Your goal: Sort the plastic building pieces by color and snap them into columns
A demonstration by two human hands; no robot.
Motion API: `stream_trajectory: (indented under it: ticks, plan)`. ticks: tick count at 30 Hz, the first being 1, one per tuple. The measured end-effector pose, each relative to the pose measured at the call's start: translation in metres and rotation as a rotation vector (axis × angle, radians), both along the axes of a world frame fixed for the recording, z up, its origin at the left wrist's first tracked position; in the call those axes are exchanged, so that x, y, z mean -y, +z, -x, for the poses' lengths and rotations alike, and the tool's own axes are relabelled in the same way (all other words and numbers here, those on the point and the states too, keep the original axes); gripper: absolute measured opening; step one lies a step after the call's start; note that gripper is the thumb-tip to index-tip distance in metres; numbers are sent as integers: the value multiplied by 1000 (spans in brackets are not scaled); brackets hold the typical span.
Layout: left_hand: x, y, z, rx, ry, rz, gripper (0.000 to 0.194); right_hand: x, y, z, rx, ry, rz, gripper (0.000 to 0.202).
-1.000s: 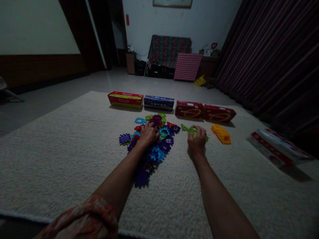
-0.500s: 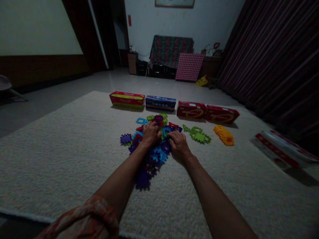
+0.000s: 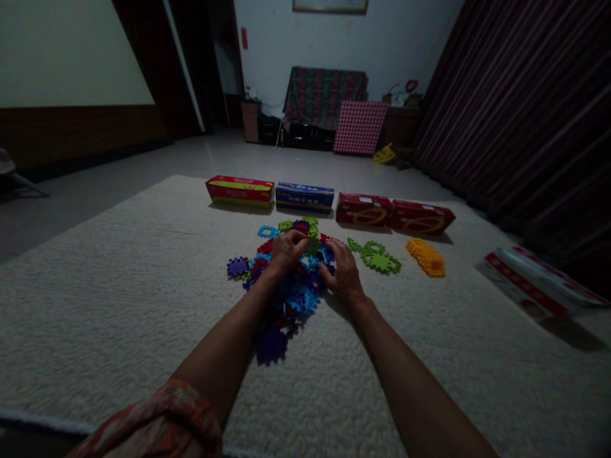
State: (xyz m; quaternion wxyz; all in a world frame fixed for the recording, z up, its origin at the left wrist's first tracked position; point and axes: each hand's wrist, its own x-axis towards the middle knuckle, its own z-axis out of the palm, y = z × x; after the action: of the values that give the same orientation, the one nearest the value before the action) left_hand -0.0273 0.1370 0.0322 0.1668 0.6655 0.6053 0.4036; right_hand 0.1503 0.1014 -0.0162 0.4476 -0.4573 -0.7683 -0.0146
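A heap of toothed plastic building pieces (image 3: 303, 302) in purple, light blue, red and green lies on the pale quilted mat (image 3: 143, 305). Over the heap's left upper part is my left hand (image 3: 287, 253), its thumb and fingers pinched together. A dark green piece (image 3: 314, 245) shows right beside those fingertips; whether they grip it I cannot tell. My right hand (image 3: 344, 273) rests at the heap's right edge with thumb and fingers apart, next to light blue and purple pieces. Several green pieces (image 3: 380, 261) lie right of it, and farther right is an orange group of pieces (image 3: 426, 257).
Behind the heap stand a red-and-yellow box (image 3: 241, 192), a blue box (image 3: 304, 198) and two dark red boxes (image 3: 364, 210) in a row. A white-and-red package (image 3: 534, 286) lies at the right. One purple piece (image 3: 237, 267) sits at the heap's left edge.
My left fingers have drawn into a pinch near the heap's upper middle. My right hand has opened, its fingers lifting from the pieces. The view has shifted slightly.
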Motion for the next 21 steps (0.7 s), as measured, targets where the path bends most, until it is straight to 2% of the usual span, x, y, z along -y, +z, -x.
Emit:
stream_trajectory:
  ticks: [3,6,16,19,21]
  plan:
    - [7,9,-6,6,-60,35,13,2,0,6,-2,21,12,61]
    - [11,11,-10,54,-100,53,13,5,0,11,-4,22,30,63]
    - [-2,-14,-15,315,-243,60,12,3,-3,13,-58,-17,-52,51]
    - [-4,-14,-13,337,-283,75,16,1,-1,8,-21,-52,-34,51]
    - [-5,-11,-9,324,-274,68,18,-2,1,-1,-6,-139,-10,49]
